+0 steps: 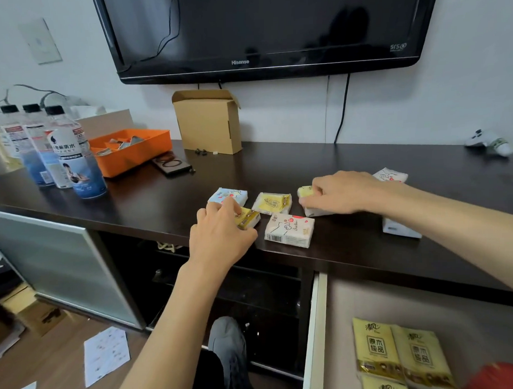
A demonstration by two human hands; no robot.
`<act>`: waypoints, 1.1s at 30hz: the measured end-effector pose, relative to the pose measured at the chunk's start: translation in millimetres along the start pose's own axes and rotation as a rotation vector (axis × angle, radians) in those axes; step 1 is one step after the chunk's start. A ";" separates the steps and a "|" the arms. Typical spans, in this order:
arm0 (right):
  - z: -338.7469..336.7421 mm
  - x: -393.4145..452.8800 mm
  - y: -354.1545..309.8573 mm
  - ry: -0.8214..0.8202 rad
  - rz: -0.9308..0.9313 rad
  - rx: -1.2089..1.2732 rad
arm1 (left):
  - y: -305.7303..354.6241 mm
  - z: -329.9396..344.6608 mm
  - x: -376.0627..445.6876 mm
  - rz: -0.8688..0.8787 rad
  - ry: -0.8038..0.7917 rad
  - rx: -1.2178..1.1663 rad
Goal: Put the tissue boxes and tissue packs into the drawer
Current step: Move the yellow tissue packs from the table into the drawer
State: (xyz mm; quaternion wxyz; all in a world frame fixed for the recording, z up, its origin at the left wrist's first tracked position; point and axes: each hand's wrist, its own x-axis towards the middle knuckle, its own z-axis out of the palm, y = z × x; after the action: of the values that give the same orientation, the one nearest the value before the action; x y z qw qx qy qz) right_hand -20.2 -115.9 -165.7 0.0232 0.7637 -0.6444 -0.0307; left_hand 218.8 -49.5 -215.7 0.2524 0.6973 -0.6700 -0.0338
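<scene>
Six small tissue packs on the dark desk (365, 167) under the TV (261, 31). My left hand (222, 236) is closed around a yellow pack (248, 217) at the front edge, fingers curled over its top. My right hand (339, 193) is closed on another yellow-topped pack (306, 191), thumb at its near side. Loose between them: a yellow pack (272, 202) and a pink pack with barcode (290, 229). Blue pack (228, 196) sits just behind my left fingers. A white pack (391, 175) lies behind my right wrist; a white box (400, 228) shows under that forearm. The drawer (319, 323) is open at lower right, with larger yellow packs (400, 353) lying flat inside. Bottles (56, 149) and an orange tray (131, 152) stand far left.
</scene>
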 end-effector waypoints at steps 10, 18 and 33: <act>7.2 -17.8 14.3 -0.069 -0.144 0.361 | -6.3 0.3 -3.2 -0.017 0.094 0.006; 8.4 -46.4 29.3 0.292 -0.097 0.394 | 1.7 -9.8 -17.1 0.076 0.299 -0.076; 50.7 -246.6 74.6 0.308 -0.089 0.640 | 69.6 17.9 -113.3 0.868 -0.457 -0.332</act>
State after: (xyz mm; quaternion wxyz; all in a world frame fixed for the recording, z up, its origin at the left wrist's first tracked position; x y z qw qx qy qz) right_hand -138.8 114.8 -206.5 -0.1218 0.7553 -0.5763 0.2874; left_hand 136.8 54.6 -236.6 0.1976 0.2806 -0.9212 -0.1832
